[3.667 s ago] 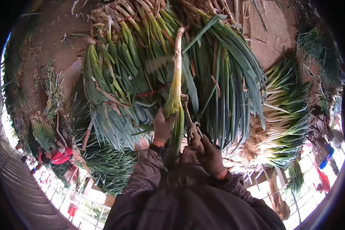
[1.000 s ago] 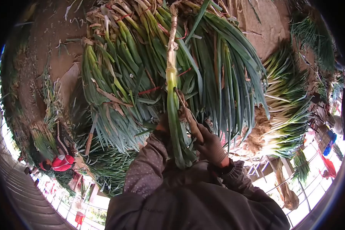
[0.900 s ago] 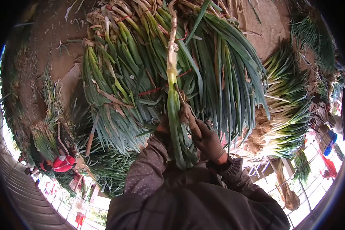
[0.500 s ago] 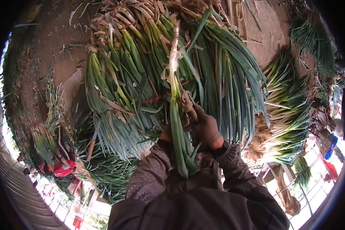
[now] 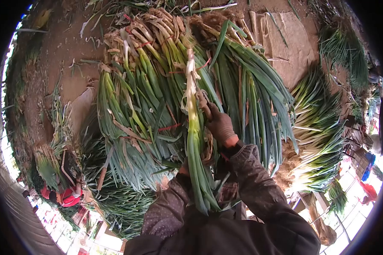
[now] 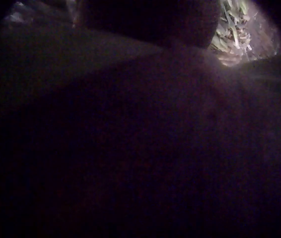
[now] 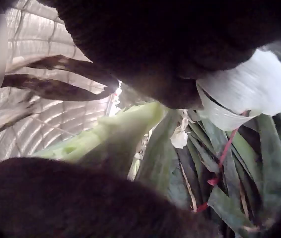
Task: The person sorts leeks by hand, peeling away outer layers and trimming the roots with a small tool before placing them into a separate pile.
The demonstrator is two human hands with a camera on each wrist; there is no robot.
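Many green onion bundles with long dark leaves [image 5: 136,102]: lying side by side on the brown ground [image 5: 78,55], their pale rooted ends pointing away from the person.
Broad fan of white-stemmed green onions [image 5: 319,131]: spreading at the right of the bundles.
Flat tan sheet [image 5: 293,42]: lying on the ground at the upper right.
Dark jacket sleeves with small dots [image 5: 259,182]: reaching forward from below.
Thick single green onion with a white shank [image 5: 193,131]: lining up in front of the bundles, its root end facing away, its leaves trailing toward the jacket.
Right hand in a brown knit glove [image 5: 221,127]: gripping a narrow tan object [image 5: 203,102], partly hidden, just beside the white shank.
Left hand [image 5: 184,168]: sitting low behind the leaves, which are hiding its fingers; I cannot tell its grip.
Papery white skin [image 5: 185,101]: hanging loose along the shank.
Thin red ties [image 7: 225,153]: crossing the bundle leaves.
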